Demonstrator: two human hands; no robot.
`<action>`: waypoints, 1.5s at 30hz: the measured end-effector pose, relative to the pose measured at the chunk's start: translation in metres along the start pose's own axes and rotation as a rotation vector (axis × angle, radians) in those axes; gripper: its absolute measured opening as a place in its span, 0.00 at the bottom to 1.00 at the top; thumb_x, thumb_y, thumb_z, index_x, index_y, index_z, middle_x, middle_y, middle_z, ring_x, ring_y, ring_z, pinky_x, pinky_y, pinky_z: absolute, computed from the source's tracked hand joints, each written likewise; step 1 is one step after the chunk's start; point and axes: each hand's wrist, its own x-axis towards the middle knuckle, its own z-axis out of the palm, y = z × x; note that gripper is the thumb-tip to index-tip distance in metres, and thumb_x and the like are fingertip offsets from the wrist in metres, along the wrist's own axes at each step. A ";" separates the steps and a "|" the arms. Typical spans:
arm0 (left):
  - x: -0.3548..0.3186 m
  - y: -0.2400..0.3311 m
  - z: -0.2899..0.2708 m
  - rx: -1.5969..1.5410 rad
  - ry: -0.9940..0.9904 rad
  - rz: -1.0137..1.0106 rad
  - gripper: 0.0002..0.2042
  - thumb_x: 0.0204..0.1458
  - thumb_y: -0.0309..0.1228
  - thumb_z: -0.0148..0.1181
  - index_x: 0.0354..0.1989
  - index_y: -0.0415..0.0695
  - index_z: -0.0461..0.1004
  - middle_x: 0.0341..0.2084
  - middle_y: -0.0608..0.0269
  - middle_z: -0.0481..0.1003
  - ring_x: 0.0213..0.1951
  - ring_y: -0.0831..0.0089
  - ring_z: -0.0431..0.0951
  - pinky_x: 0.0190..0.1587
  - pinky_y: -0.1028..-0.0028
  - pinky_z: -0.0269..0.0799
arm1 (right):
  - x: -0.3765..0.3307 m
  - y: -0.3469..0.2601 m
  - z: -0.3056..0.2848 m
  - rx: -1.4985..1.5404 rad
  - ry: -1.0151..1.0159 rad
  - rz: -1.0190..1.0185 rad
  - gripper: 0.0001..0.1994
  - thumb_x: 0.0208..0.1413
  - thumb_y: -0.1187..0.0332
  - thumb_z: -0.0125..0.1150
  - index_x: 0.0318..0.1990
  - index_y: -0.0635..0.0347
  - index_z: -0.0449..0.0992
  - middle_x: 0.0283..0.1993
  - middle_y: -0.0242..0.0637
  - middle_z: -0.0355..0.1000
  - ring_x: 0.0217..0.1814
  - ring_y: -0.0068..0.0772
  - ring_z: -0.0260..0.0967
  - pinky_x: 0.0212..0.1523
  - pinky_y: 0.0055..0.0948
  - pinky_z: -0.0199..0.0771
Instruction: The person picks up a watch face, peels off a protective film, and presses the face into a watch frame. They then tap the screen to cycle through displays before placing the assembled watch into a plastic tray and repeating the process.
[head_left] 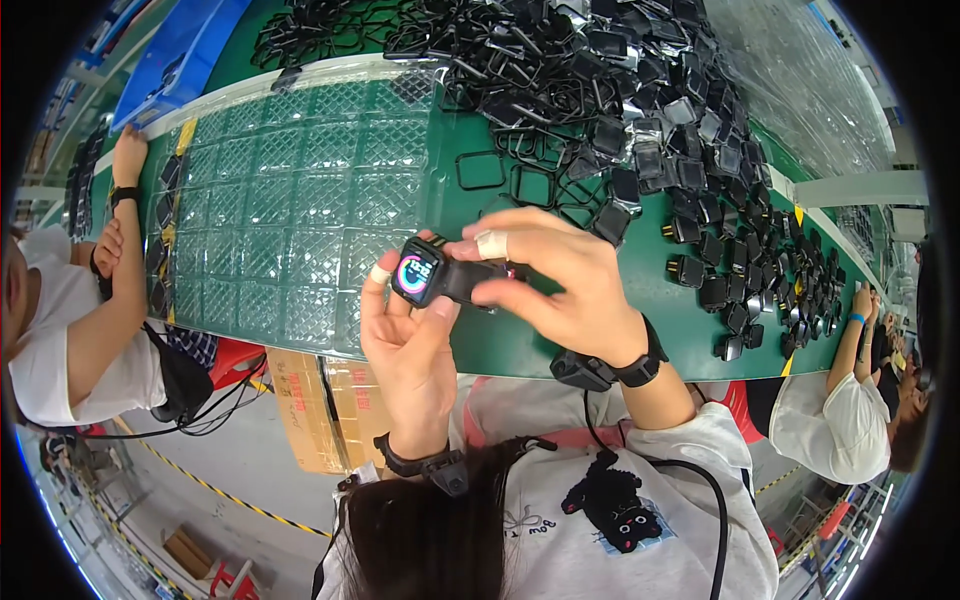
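My left hand (408, 365) is closed around a smartwatch (416, 272) with a black case, its thumb and fingers on the edges. The watch's lit screen shows a coloured ring and faces up. Just right of it, my right hand (570, 270) pinches a dark, flat black piece (463, 280) between thumb and fingers, against or very near the watch. Blur and the fingers hide what kind of piece it is. White tape wraps a finger on each hand. Beyond my right hand lie thin black square frames (481, 171) on the green table (640, 320).
A clear plastic tray (300, 200) with square pockets covers the table's left. Black frames and cases (600, 80) are heaped at the back. Small black blocks (690, 268) spread on the right. A blue bin (180, 60) stands far left; people sit at both sides.
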 end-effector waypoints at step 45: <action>-0.002 0.011 -0.016 0.128 -0.096 0.100 0.33 0.43 0.09 0.57 0.60 0.37 0.53 0.57 0.42 0.61 0.54 0.56 0.70 0.56 0.64 0.69 | -0.004 0.002 0.005 -0.422 -0.206 -0.226 0.18 0.37 0.62 0.70 0.38 0.54 0.75 0.45 0.39 0.68 0.43 0.45 0.65 0.39 0.38 0.70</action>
